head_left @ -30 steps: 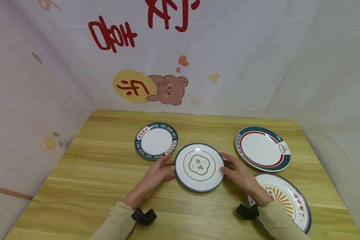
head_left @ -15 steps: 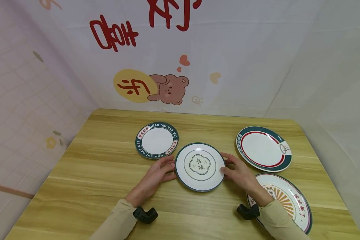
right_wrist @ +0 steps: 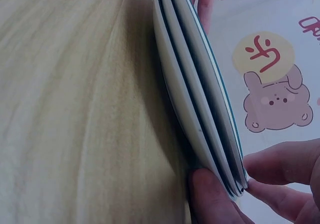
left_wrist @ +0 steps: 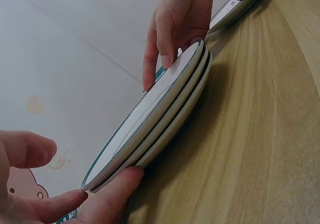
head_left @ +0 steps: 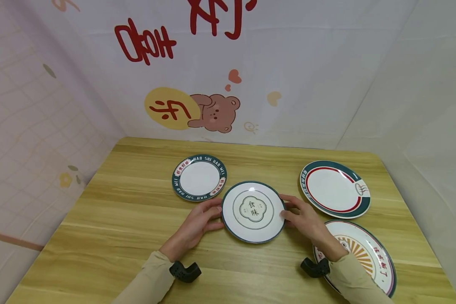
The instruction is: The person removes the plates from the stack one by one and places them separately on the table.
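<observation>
A neat stack of three round plates (head_left: 252, 230) is at the middle of the wooden table, and its layered rims (left_wrist: 167, 116) show in the left wrist view. The top plate is white with a dark rim and a flower-shaped emblem. On its left side my left hand (head_left: 199, 223) touches the rim with extended fingers, its thumb apart from the stack in the left wrist view. My right hand (head_left: 304, 219) is at the opposite side, thumb tip over the top rim and other fingers along the stack's edge (right_wrist: 200, 102). The stack hides some right fingertips in the head view.
A smaller plate with a lettered green rim (head_left: 199, 177) lies just behind and left of the stack. At the right are a green-and-red-rimmed plate (head_left: 334, 190) and a larger sunburst plate (head_left: 368, 253), partly under my right forearm. A printed cloth wall (head_left: 289, 63) stands behind.
The fingers of my left hand have come slightly right, closer against the stack's rim. The stack and my right hand have stayed nearly in place.
</observation>
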The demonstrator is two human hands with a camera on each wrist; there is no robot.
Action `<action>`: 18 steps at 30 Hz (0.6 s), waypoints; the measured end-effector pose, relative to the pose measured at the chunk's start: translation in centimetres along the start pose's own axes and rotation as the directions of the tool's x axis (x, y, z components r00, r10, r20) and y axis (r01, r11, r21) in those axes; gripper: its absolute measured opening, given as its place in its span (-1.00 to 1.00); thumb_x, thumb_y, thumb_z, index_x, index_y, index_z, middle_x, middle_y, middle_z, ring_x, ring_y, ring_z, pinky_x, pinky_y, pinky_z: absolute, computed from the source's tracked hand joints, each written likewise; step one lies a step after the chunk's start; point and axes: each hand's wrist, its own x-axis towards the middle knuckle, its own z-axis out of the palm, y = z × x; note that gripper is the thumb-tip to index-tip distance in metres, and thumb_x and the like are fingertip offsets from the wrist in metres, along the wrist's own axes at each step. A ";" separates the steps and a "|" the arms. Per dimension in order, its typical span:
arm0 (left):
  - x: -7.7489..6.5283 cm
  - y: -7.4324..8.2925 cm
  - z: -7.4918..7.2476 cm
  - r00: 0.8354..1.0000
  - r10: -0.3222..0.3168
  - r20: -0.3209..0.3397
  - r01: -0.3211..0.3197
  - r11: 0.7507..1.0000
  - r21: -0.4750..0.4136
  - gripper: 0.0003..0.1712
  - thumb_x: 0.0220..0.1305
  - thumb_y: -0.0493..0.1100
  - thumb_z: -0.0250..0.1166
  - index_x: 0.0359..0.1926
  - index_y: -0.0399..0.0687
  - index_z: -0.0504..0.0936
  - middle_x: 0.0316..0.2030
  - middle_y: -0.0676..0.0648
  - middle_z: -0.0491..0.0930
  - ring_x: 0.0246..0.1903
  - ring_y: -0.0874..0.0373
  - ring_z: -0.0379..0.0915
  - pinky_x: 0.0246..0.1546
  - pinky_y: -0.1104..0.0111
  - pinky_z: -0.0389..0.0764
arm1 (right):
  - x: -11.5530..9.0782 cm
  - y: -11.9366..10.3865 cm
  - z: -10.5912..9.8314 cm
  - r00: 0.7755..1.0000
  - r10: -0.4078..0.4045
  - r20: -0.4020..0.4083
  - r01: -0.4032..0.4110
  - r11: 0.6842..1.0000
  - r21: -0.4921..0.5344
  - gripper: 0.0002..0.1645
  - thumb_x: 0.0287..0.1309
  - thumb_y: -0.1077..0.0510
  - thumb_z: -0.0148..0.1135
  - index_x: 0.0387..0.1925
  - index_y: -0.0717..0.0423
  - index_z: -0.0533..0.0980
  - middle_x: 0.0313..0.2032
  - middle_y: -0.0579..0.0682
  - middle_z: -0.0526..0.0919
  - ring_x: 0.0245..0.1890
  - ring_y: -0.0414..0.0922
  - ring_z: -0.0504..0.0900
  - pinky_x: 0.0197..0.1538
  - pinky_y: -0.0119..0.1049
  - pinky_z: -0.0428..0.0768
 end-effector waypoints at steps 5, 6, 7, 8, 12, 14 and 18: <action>0.1 -0.1 0.1 0.999 0.004 -0.045 -0.003 1.000 0.014 -0.39 0.53 -0.29 0.12 0.50 -0.32 0.23 0.35 -0.41 0.33 0.09 0.00 0.54 -0.06 0.26 0.75 | -0.1 0.1 0.0 1.000 -0.023 0.000 0.023 1.000 0.015 -0.40 0.44 0.22 0.22 0.44 0.17 0.40 0.31 0.30 0.44 0.19 0.15 0.54 0.00 -0.18 0.76; 0.1 -0.1 0.1 0.999 0.004 -0.047 -0.003 1.000 0.019 -0.39 0.52 -0.29 0.13 0.50 -0.30 0.24 0.34 -0.41 0.33 0.06 0.02 0.55 -0.07 0.27 0.75 | -0.1 0.1 0.0 1.000 -0.027 0.000 0.027 0.999 0.018 -0.41 0.44 0.22 0.22 0.44 0.18 0.40 0.33 0.30 0.44 0.20 0.15 0.54 0.00 -0.18 0.76; 0.0 -0.1 0.1 0.999 0.004 -0.048 -0.003 1.000 0.025 -0.39 0.51 -0.30 0.13 0.50 -0.30 0.24 0.34 -0.41 0.34 0.05 0.02 0.55 -0.07 0.27 0.74 | -0.1 0.1 0.0 0.999 -0.032 0.002 0.032 0.999 0.022 -0.42 0.44 0.23 0.22 0.43 0.19 0.41 0.33 0.30 0.44 0.21 0.15 0.53 0.00 -0.19 0.76; 0.0 -0.2 0.1 0.999 0.005 -0.046 -0.004 1.000 0.031 -0.39 0.51 -0.31 0.13 0.50 -0.29 0.23 0.34 -0.41 0.35 0.04 0.02 0.55 -0.07 0.27 0.74 | -0.1 0.2 0.0 0.999 -0.037 0.003 0.037 0.999 0.024 -0.42 0.44 0.23 0.21 0.43 0.20 0.41 0.34 0.30 0.44 0.21 0.16 0.53 -0.01 -0.19 0.76; -0.1 -0.2 -0.1 0.999 0.020 -0.027 -0.018 0.998 0.060 -0.37 0.51 -0.34 0.13 0.51 -0.28 0.22 0.35 -0.42 0.35 0.09 -0.02 0.55 0.02 0.22 0.72 | -0.1 0.3 0.0 0.999 -0.051 0.008 0.051 0.998 0.028 -0.44 0.44 0.26 0.19 0.42 0.24 0.41 0.35 0.32 0.44 0.23 0.18 0.53 -0.01 -0.20 0.76; -0.1 -0.3 -0.2 0.999 0.028 -0.017 -0.027 0.997 0.078 -0.36 0.50 -0.35 0.14 0.52 -0.28 0.21 0.36 -0.41 0.35 0.12 -0.04 0.53 0.07 0.21 0.70 | -0.1 0.3 -0.1 0.998 -0.055 0.010 0.054 0.998 0.034 -0.44 0.44 0.27 0.18 0.42 0.25 0.41 0.35 0.33 0.43 0.23 0.18 0.53 -0.01 -0.20 0.76; -0.1 -0.4 -0.4 0.999 0.035 -0.009 -0.034 0.993 0.113 -0.32 0.46 -0.35 0.18 0.52 -0.25 0.20 0.37 -0.40 0.34 0.12 -0.04 0.53 0.11 0.18 0.68 | 0.0 0.4 -0.1 0.998 -0.061 0.020 0.059 0.996 0.064 -0.46 0.46 0.29 0.15 0.40 0.30 0.42 0.35 0.34 0.43 0.17 0.14 0.57 -0.02 -0.20 0.77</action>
